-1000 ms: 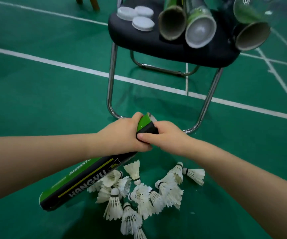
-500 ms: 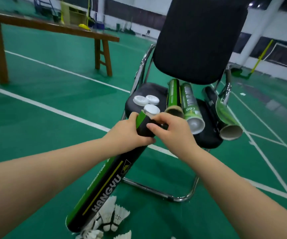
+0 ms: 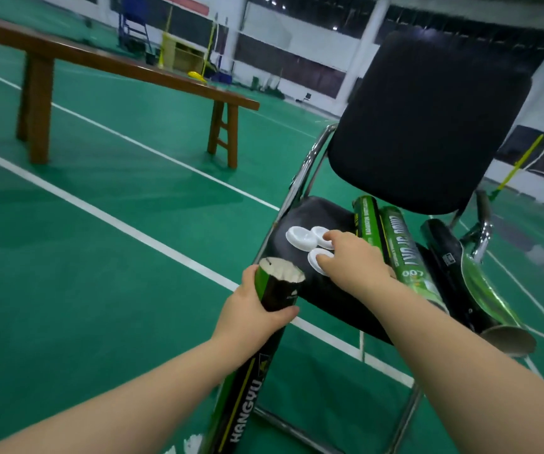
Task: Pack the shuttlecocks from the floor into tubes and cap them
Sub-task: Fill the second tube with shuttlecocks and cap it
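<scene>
Beside chair seat (image 3: 300, 214): left hand (image 3: 251, 317) wrapped around upright open tube (image 3: 275, 286), white feathers visible inside. Right hand (image 3: 352, 260) extended, fingers loosely spread, fingertips resting on white caps (image 3: 301, 237); grasp unclear.

Held tube (image 3: 275, 291): glossy printed card, green and black
Caps (image 3: 300, 238): smooth white plastic, slight sheen
Chair seat (image 3: 309, 213): matt black cloth
Chair frame (image 3: 306, 168): polished chrome metal
Right-hand tube (image 3: 483, 290): shiny foil-like wrap, raw brown card at the mouth
Bench (image 3: 107, 65): brown varnished wood
Floor (image 3: 107, 250): matt green court surface, white painted lines
</scene>
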A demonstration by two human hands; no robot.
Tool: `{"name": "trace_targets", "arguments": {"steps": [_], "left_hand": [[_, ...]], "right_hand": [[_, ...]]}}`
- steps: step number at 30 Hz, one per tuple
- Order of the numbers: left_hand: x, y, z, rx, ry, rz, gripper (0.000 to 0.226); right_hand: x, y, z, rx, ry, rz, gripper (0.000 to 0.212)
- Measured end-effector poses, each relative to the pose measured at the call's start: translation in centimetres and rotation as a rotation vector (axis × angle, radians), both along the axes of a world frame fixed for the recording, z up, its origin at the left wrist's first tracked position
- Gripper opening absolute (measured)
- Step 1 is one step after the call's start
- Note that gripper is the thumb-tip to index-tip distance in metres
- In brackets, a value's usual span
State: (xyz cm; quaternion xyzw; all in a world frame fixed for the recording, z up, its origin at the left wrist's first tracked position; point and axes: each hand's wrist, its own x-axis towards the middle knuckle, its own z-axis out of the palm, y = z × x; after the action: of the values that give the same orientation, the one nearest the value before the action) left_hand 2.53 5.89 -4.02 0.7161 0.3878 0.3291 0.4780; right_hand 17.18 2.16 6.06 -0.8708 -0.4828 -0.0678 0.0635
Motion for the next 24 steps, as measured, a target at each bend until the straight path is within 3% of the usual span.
{"name": "trace_targets", "arguments": {"steps": [8,13,20,24], "left_hand": [[1.6,1.0,-1.4,-0.059,-0.05,-0.025,0.079],[1.8,1.6,-1.6,-0.076,-0.06,-0.02,0.077],[1.6,1.8,-1.8,-0.076,-0.063,-0.006,0.073],[1.4,1.3,-1.9,-0.077,-0.072,-0.019,0.072]], "right_hand": [[1.4,3.8,-2.6,-0.033,-0.11,0.083,0.056],[1.4,5.8,-3.7,-0.085,-0.025,0.063,0.039],[1.0,6.2,-4.1,0.047,-0.229,0.104,0.036],[0.4,5.6,-4.0,0.001,-0.535,0.283,0.022]]}}
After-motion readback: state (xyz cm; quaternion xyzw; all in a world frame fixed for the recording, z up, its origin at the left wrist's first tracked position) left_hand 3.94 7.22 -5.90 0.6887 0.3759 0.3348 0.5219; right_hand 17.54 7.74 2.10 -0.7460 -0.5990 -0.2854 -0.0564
